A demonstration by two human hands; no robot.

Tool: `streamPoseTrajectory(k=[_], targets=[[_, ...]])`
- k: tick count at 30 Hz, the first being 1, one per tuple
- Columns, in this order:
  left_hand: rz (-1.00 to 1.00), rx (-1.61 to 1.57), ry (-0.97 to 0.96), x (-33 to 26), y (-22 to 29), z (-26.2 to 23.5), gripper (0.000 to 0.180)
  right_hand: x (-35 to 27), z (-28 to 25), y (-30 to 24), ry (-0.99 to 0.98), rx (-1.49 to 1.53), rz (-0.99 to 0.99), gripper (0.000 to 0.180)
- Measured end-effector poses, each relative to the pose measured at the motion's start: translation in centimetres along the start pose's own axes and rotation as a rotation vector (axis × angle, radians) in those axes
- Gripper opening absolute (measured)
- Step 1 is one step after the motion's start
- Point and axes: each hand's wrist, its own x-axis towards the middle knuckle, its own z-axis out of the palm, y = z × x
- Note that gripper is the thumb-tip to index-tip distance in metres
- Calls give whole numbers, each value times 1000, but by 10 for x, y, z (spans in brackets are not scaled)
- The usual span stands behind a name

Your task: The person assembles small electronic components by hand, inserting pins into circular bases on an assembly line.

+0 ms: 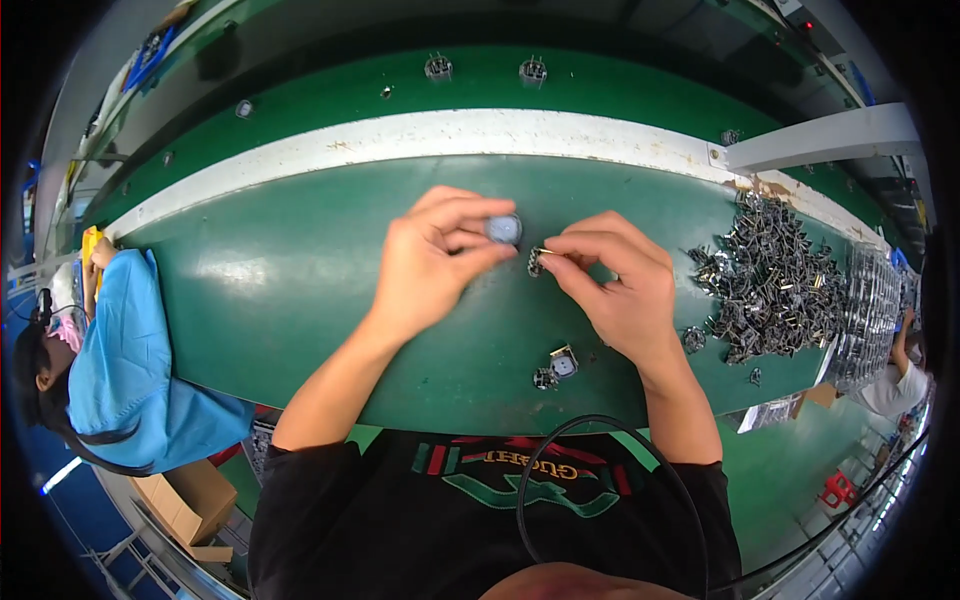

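My left hand (pixel 420 255) is closed around the edge of a small grey-blue rounded part (pixel 503 229), held between thumb and fingers above the green table. Close to its right, my right hand (pixel 628 285) pinches a small dark metal part (pixel 535 263) with a brass-coloured strip or pin. The two parts are near each other but apart. Below them on the table lies a pale, squarish part (pixel 564 364) with a brass-coloured edge. Beside it sits another small dark metal piece (pixel 545 379).
A big heap of small metal parts (pixel 775 285) lies on the right of the green table (pixel 260 300), by stacked clear trays (pixel 866 315). Beyond a white rail (pixel 430 132), a green belt (pixel 350 90) carries scattered parts. A person in blue (pixel 120 350) sits left; another person is far right.
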Motion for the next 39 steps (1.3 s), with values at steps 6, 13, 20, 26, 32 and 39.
streamPoseTrajectory(k=[6,13,20,26,32,39], targets=[[-7,86,-109,-11,-1,20,36,0,-1,-4,-44,-282,-158,19],[-201,53,-181,-14,7,24,36,-4,-2,-8,-112,-325,-142,19],[-279,-135,-122,-11,4,22,23,-10,2,-7,-61,-357,-96,25],[-34,243,157,48,15,-28,18,7,-91,-8,-388,-371,148,29],[211,626,438,136,-12,-105,20,8,-89,-7,-565,-474,281,26],[233,884,522,136,-2,-121,29,-3,-73,7,-455,-447,204,11]])
